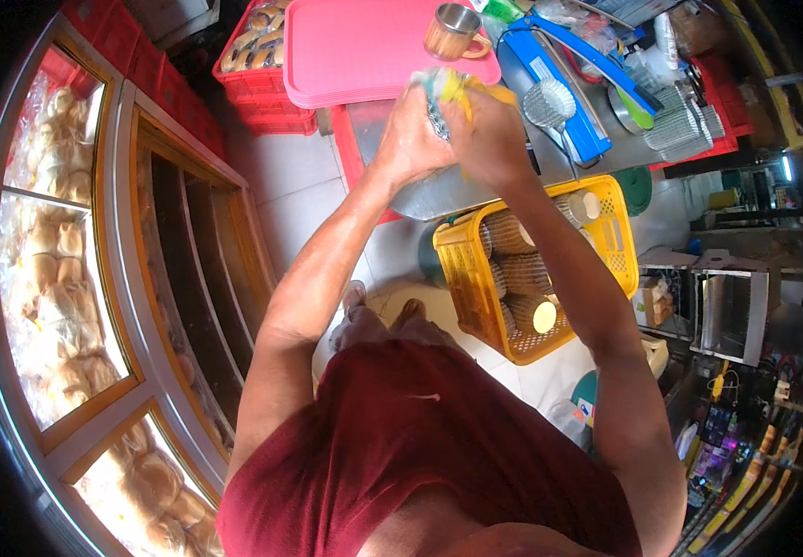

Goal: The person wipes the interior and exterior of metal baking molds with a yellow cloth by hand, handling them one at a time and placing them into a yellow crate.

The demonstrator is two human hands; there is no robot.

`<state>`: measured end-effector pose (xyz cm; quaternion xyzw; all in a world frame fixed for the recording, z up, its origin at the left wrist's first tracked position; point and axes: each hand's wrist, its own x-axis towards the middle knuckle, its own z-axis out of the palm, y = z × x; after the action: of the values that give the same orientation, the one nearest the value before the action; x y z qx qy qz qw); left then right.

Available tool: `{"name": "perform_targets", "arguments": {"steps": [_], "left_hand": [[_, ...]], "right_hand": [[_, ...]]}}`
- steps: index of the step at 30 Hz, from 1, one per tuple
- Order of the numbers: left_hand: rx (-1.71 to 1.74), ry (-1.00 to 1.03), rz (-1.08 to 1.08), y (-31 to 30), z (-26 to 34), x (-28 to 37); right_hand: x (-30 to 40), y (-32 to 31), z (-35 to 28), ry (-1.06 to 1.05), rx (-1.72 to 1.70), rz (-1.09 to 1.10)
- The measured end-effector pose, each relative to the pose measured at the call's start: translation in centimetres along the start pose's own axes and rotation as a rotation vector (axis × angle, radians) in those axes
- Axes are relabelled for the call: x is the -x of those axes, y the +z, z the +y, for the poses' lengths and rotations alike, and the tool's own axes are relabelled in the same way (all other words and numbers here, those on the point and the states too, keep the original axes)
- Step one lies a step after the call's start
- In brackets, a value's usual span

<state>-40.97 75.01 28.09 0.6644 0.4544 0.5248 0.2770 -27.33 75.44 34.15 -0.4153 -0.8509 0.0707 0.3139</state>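
Both hands meet over the steel table [425, 197], just below a stack of pink trays [366, 52]. A crumpled plastic bag [458, 87], clear with yellow and teal parts, is held between them. My left hand [412, 136] grips its left side, where a patterned patch shows between the palms. My right hand [488, 136] is closed around its right side and is slightly blurred. What the bag holds is hidden by the fingers. A mug [454, 33] with a wood-look outside and a steel rim stands on the top tray, just beyond the hands.
A blue impulse sealer [554, 90] and foil baking cups [549, 102] lie to the right. Below the table is a yellow crate [467, 299] with stacked paper cups. Red crates [262, 94] of packed bread stand at the back left, a glass bread cabinet [133, 278] along the left.
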Motion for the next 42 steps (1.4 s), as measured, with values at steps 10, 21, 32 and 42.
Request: {"name": "perform_targets", "arguments": {"steps": [10, 21, 32, 42], "left_hand": [[0.171, -0.115, -0.016, -2.0, 0.1, 0.2], [0.133, -0.043, 0.071, -1.2, 0.1, 0.2], [0.1, -0.04, 0.001, -0.4, 0.8, -0.1], [0.171, -0.041, -0.035, -1.4, 0.0, 0.5]], "right_hand": [[-8.6, -10.3, 0.2, -0.208, 0.423, -0.533], [-2.5, -5.1, 1.2, -0.593, 0.44, -0.433], [-2.1, -4.7, 4.8, 0.394, -0.43, -0.163], [-2.9, -4.0, 2.8, -0.636, 0.271, -0.365]]}}
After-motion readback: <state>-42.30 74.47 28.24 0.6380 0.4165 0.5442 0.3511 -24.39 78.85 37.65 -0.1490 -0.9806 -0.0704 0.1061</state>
